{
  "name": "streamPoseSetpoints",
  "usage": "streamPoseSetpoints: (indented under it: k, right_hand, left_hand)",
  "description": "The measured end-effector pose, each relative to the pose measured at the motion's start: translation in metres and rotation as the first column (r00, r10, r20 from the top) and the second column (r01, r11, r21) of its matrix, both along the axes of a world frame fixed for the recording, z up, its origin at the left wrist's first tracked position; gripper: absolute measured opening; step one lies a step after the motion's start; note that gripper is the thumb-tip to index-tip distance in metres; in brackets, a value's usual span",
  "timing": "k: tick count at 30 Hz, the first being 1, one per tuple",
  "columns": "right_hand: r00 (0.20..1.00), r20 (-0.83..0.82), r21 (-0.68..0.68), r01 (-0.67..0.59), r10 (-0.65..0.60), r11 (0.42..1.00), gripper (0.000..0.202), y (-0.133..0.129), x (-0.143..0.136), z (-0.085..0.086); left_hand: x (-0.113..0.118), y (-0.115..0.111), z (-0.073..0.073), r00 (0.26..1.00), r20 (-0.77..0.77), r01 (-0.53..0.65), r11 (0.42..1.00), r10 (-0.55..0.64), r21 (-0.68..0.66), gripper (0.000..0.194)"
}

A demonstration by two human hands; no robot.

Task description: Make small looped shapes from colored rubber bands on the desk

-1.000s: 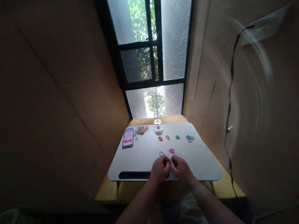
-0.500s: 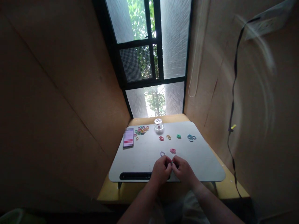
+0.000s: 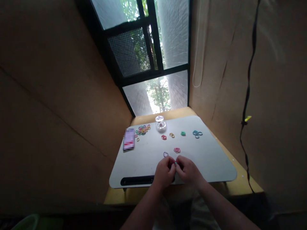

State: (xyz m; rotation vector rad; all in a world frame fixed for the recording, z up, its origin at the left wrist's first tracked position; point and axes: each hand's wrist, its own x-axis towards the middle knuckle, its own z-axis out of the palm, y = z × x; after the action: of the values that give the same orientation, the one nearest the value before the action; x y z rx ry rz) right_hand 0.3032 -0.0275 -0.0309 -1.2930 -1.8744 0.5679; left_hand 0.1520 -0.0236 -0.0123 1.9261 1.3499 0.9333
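My left hand and my right hand meet fingertip to fingertip over the front of the white lap table. Both are closed in a pinch on a tiny green item, mostly hidden by the fingers. Just beyond my left hand lies a purple band, and behind my right fingertips is a cluster of pink bands. Farther back sit red bands, yellow bands, green bands and blue bands.
A clear round container stands at the back. Left of it are a mixed pile of coloured bands and a blurred card or phone. A black slot runs along the front edge. A dark cord hangs at right.
The whole view has shifted and tilted slightly with my head. Both hands remain pinched together on the small green item.
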Motion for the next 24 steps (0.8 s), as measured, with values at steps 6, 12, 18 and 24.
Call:
streamPoseSetpoints:
  k: [6, 12, 18, 24]
  right_hand:
    - [0.999, -0.035, -0.032, -0.021, 0.020, 0.999, 0.014, 0.0032, 0.0003, 0.0038]
    - [0.998, -0.068, -0.025, -0.015, 0.013, 1.000, 0.014, 0.0009, 0.0004, 0.0024]
    - [0.997, -0.078, -0.004, -0.015, 0.015, 1.000, 0.012, -0.0012, -0.0002, 0.0037]
    - [0.997, -0.079, 0.020, -0.006, 0.008, 1.000, 0.012, -0.0021, -0.0011, 0.0015]
  left_hand:
    - [-0.0004, 0.0043, -0.0059, 1.000, 0.030, -0.007, 1.000, 0.008, -0.030, 0.006]
    - [0.0008, 0.0024, -0.0037, 0.999, 0.038, -0.023, 0.999, 0.023, -0.024, 0.005]
    - [0.0009, 0.0016, -0.0036, 0.996, 0.081, -0.023, 0.999, 0.026, -0.028, 0.005]
    - [0.0002, 0.0023, -0.0061, 0.990, 0.129, -0.053, 0.999, 0.052, 0.004, 0.006]
